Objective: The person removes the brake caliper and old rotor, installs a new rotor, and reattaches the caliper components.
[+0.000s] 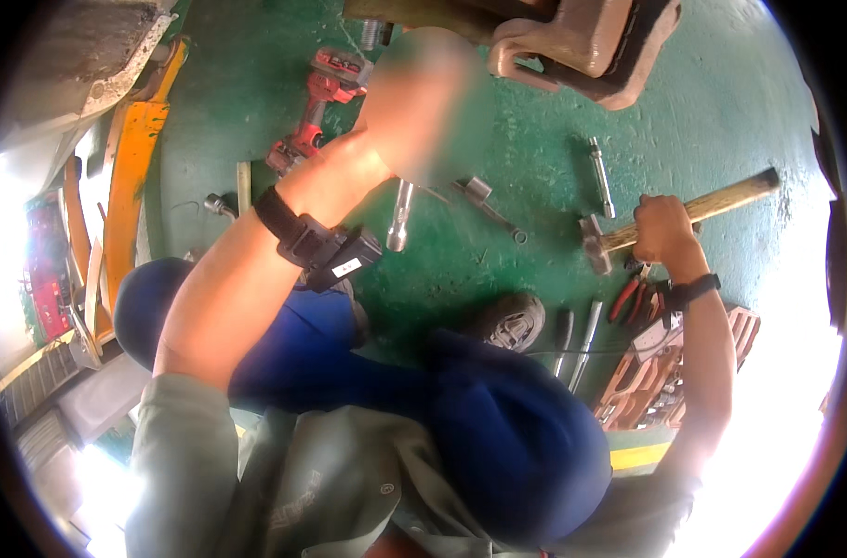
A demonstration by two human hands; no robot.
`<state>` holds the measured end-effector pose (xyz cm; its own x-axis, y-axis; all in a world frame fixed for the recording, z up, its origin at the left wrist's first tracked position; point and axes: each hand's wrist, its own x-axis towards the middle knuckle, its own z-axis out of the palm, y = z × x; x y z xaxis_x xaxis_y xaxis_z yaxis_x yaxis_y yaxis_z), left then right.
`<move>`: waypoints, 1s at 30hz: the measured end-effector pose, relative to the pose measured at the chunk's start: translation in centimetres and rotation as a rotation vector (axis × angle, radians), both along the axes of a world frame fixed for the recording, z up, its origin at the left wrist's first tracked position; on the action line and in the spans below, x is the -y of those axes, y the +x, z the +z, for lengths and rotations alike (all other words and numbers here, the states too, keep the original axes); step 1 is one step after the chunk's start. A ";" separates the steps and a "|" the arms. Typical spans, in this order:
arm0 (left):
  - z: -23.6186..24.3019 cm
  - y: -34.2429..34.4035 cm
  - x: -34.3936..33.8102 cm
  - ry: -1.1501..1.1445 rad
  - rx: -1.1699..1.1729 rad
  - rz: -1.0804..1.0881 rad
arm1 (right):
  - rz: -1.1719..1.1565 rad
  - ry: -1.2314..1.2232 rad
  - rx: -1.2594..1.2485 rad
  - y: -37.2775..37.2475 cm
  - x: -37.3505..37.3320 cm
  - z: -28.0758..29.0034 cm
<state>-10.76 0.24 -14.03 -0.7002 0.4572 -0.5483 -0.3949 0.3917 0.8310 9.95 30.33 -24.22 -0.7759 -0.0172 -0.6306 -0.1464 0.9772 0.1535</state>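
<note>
My left hand (414, 102) is stretched forward near a heavy rusty metal part (582, 46); it is blurred, so I cannot make out its fingers or anything in them. My right hand (662, 230) grips a hammer (730, 191) by its wooden handle, the steel head (595, 245) at the left end. Under my left hand lie a red power drill (307, 130) and a long silver socket (402, 219). A socket with a ring wrench (489, 205) and a slim extension bar (601, 177) lie between my hands. Red-handled pliers (628, 298) lie just below the hammer head.
I am low on a green floor (461, 270), shoe and blue-trousered knees in view. Two bars (586, 344) and a tool case (656, 372) lie at right. Yellow metal pieces (140, 149) and a pale metal body (89, 51) stand along the left, a short wooden handle (244, 186) beside them.
</note>
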 end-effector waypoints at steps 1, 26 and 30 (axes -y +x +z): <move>0.3 -0.1 -0.7 0.028 0.009 -0.042 | -0.020 0.048 0.069 0.1 1.2 3.4; -1.6 -1.0 1.0 0.115 0.263 0.093 | -0.072 -0.935 0.167 -0.4 22.4 3.1; -1.1 -1.0 0.7 0.092 0.242 0.123 | -0.176 -0.862 0.244 -2.1 21.6 4.2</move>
<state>-11.74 -0.51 -15.16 -0.6075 0.4330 -0.6659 -0.6257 0.2556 0.7370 7.80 8.73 -20.03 -0.6587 -0.4522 -0.6013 0.0831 0.7505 -0.6556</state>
